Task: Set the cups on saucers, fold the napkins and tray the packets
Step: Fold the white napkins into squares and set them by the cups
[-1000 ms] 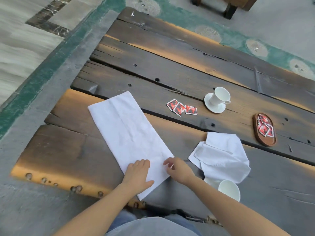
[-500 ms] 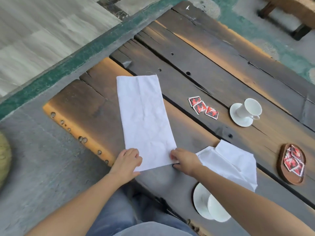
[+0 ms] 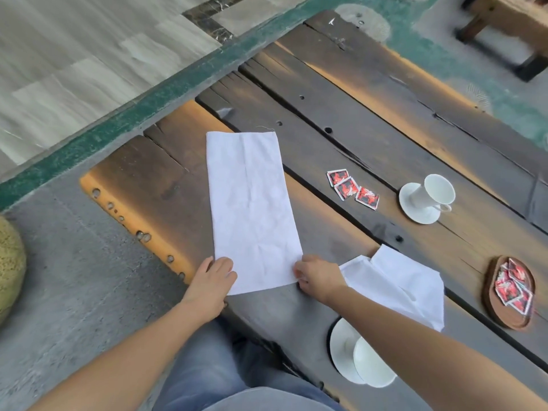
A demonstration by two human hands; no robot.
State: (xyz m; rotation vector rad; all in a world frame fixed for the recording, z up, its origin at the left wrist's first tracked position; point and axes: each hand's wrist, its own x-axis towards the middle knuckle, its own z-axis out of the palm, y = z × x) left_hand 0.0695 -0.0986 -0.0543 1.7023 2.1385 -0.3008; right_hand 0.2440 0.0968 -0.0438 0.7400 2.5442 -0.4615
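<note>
Head view: both forearms reach forward from the bottom edge, converging on the long napkin (image 3: 252, 209); left hand (image 3: 212, 280) sits knuckles-up at the napkin's near left corner, fingers (image 3: 224, 262) curled over the edge and gripping the cloth, thumb lying along the near hem; right hand (image 3: 318, 278) is at the near right corner, wrist bent inward, fingertips pinching that corner against the worktop (image 3: 385, 120); the napkin lies flat, a long strip running away from the person, its near hem close to the worktop's front edge and its left side near the plank ends that drop to the floor (image 3: 74, 277); right of the napkin's middle lie three loose packets (image 3: 351, 188), overlapping in a row; further right of them a cup (image 3: 436, 192) stands on a saucer (image 3: 415, 213); a second napkin (image 3: 400, 286) lies rumpled just right of the right hand; beyond it an oval tray (image 3: 510, 320) holds more packets (image 3: 511, 287); near right of the long napkin a second cup (image 3: 370, 366) sits on its saucer (image 3: 341, 348), partly behind the right forearm; bare planks lie open beyond the napkin's far end.
</note>
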